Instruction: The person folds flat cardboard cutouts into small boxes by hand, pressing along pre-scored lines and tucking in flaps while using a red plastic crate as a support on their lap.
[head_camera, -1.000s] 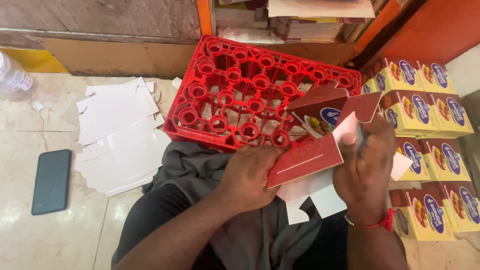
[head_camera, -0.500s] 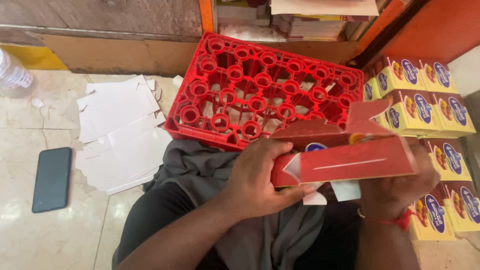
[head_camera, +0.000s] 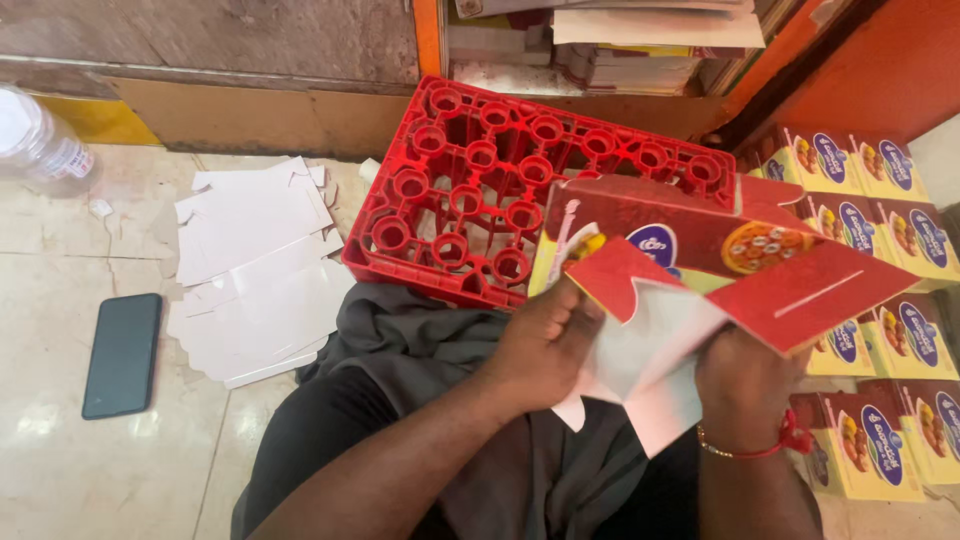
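Beyond the grip, tilted against the wall: a red plastic bottle crate (head_camera: 480, 200), its near edge resting on grey cloth (head_camera: 420, 350) over the lap. Well left of the grip, on the pale tiled floor (head_camera: 60, 440): a loose stack of flat white carton blanks (head_camera: 255, 270). Right of the grip, in rows: finished yellow-and-red boxes (head_camera: 880, 330). Held up between both hands, just in front of the crate: a half-folded red carton (head_camera: 720, 250), printed side out, white inner flaps hanging toward the lap. Clamped on its left end: left hand (head_camera: 545, 345), fingers curled over a flap. Closed under its right lower edge: right hand (head_camera: 745, 385), red thread at the wrist. Far left of the grip, flat on the floor: a dark phone (head_camera: 122, 355). Farther still, at the upper left corner: a clear plastic bottle (head_camera: 35, 140).
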